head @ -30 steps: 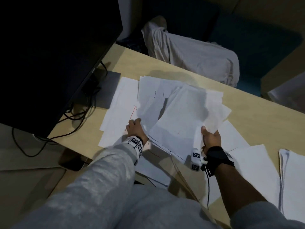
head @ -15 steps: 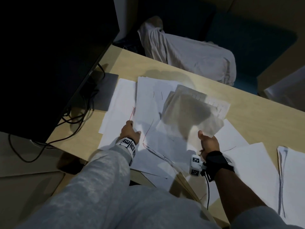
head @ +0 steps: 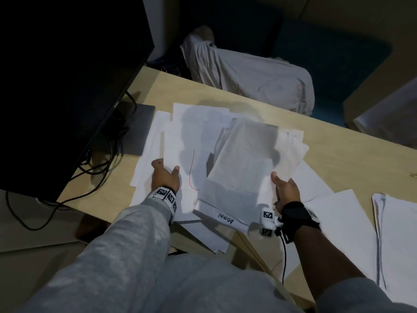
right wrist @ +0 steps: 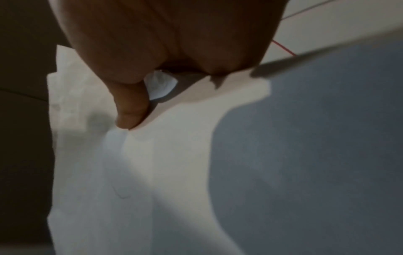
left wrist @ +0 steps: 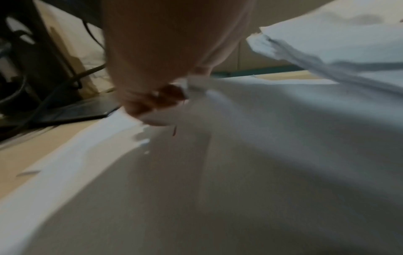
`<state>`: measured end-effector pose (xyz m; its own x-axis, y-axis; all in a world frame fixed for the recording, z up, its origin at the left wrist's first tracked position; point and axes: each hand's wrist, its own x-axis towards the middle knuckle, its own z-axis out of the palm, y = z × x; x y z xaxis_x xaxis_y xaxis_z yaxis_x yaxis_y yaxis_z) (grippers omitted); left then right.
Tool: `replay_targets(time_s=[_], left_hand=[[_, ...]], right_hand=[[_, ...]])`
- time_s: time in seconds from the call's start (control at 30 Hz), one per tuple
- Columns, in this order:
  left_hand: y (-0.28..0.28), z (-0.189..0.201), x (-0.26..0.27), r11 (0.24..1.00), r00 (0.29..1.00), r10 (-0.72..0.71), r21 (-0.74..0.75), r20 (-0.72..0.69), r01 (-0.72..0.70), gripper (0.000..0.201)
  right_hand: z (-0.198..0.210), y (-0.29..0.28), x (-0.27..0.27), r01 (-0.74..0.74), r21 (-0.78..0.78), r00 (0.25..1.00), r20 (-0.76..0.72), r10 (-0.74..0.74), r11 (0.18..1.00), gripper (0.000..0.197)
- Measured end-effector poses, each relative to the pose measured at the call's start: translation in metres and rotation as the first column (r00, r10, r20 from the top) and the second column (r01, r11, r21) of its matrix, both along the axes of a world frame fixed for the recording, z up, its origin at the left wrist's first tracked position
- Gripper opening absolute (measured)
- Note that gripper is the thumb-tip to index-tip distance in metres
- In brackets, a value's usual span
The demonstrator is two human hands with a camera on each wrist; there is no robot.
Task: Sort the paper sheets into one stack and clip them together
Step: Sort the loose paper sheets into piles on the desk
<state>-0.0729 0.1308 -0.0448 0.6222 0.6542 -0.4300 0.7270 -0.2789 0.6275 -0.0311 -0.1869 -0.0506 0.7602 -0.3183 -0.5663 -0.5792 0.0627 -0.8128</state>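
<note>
A: Nearest first: the ADMIN strip is lying at the near desk edge, under the held paper. Step?

B: Gathering. No clip showing anywhere, so clipping is not yet on. Both hands are holding paper sheets off the wooden desk.

A: Hands?

B: The left hand is pinching the near-left corner of the red-line sheet, thumb on top; the left wrist view is blurry but is showing the fingers closed on a paper edge. The right hand is clamping the grey bundle, thumb pressed on top, fingers underneath.

A: Orientation?

B: The bundle's long axis is running from the person away toward the far desk edge, leaning slightly right, far end tilting up. The red-line sheet is running roughly parallel, just beside it on the left, overlapping.

A: Next?

B: I'm judging: bringing the 2 handfuls together, squaring edges, then collecting the loose sheets at right, which are well apart. Far left, the monitor is standing.
</note>
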Motion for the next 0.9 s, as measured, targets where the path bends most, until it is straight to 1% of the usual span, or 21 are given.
replay_targets(time_s=[0.03,0.07,0.1,0.13,0.17,0.2,0.27,0.3,0.37,0.4,0.43,0.47,0.5,0.57,0.6,0.7,0.73,0.77,0.83,0.87,0.9], left_hand=[[-0.003,0.001,0.0,0.99,0.999,-0.052,0.128,-0.006,0.052,0.061],[-0.007,0.002,0.002,0.971,0.995,-0.1,0.22,0.002,0.097,0.066],[-0.013,0.002,0.005,0.959,0.988,-0.151,0.246,0.035,0.138,0.065],[-0.021,0.002,0.012,0.97,0.977,-0.195,0.164,0.087,0.179,0.062],[-0.03,0.006,0.018,0.976,0.965,-0.218,0.027,0.149,0.216,0.058],[-0.04,0.01,0.023,0.961,0.958,-0.216,-0.131,0.188,0.242,0.054],[-0.062,0.03,0.029,0.867,0.965,-0.178,-0.432,0.194,0.246,0.048],[-0.072,0.037,0.032,0.814,0.965,-0.183,-0.522,0.189,0.257,0.043],[-0.091,0.049,0.035,0.746,0.946,-0.238,-0.583,0.219,0.322,0.032],[-0.099,0.052,0.037,0.731,0.936,-0.253,-0.586,0.245,0.351,0.034],[-0.108,0.055,0.039,0.716,0.921,-0.268,-0.581,0.282,0.386,0.041],[-0.118,0.057,0.041,0.722,0.903,-0.302,-0.545,0.307,0.427,0.047],[-0.128,0.058,0.043,0.739,0.883,-0.328,-0.491,0.335,0.461,0.048],[-0.151,0.059,0.047,0.794,0.871,-0.323,-0.396,0.37,0.462,0.049],[-0.162,0.06,0.048,0.812,0.869,-0.3,-0.374,0.392,0.449,0.052],[-0.198,0.063,0.052,0.812,0.88,-0.237,-0.413,0.413,0.413,0.052],[-0.21,0.063,0.051,0.796,0.874,-0.253,-0.424,0.415,0.432,0.054],[-0.223,0.063,0.049,0.766,0.862,-0.323,-0.427,0.392,0.481,0.055],[-0.253,0.058,0.041,0.668,0.773,-0.54,-0.39,0.333,0.634,0.053],[-0.268,0.056,0.036,0.627,0.727,-0.619,-0.371,0.297,0.685,0.054],[-0.283,0.052,0.032,0.613,0.713,-0.647,-0.372,0.27,0.697,0.056]], right_hand=[[-0.001,-0.003,0.001,-0.026,-0.013,1.0,-0.012,0.026,1.0,0.04],[0.0,-0.004,0.001,-0.05,-0.029,0.999,-0.02,0.049,0.998,0.04],[0.0,-0.006,0.001,-0.066,-0.024,0.998,-0.019,0.065,0.998,0.038],[0.0,-0.006,0.001,-0.072,0.007,0.997,-0.012,0.072,0.997,0.037],[0.002,-0.005,0.001,-0.076,0.042,0.997,-0.004,0.077,0.996,0.036],[0.005,-0.004,-0.001,-0.087,0.069,0.996,0.001,0.087,0.994,0.036],[0.011,-0.004,-0.004,-0.109,0.095,0.994,0.026,0.107,0.99,0.036],[0.014,-0.005,-0.007,-0.109,0.094,0.994,0.04,0.106,0.99,0.035],[0.023,-0.011,-0.011,-0.131,0.02,0.989,0.076,0.129,0.991,0.035],[0.028,-0.016,-0.013,-0.151,-0.043,0.984,0.093,0.155,0.988,0.037],[0.03,-0.023,-0.014,-0.189,-0.111,0.975,0.101,0.2,0.976,0.037],[0.032,-0.031,-0.015,-0.231,-0.168,0.964,0.094,0.249,0.958,0.039],[0.036,-0.038,-0.017,-0.268,-0.208,0.951,0.096,0.293,0.941,0.043],[0.04,-0.058,-0.024,-0.272,-0.227,0.949,0.097,0.3,0.935,0.061],[0.041,-0.068,-0.027,-0.266,-0.244,0.952,0.083,0.293,0.933,0.06],[0.048,-0.098,-0.04,-0.232,-0.405,0.957,0.069,0.282,0.885,0.038],[0.053,-0.109,-0.046,-0.172,-0.446,0.969,0.085,0.233,0.878,0.035],[0.059,-0.12,-0.052,-0.092,-0.466,0.979,0.119,0.166,0.88,0.035],[0.067,-0.146,-0.065,0.058,-0.428,0.981,0.191,0.027,0.902,0.037],[0.069,-0.16,-0.071,0.103,-0.39,0.981,0.194,-0.027,0.915,0.038],[0.068,-0.176,-0.077,0.108,-0.37,0.986,0.159,-0.052,0.923,0.04]])
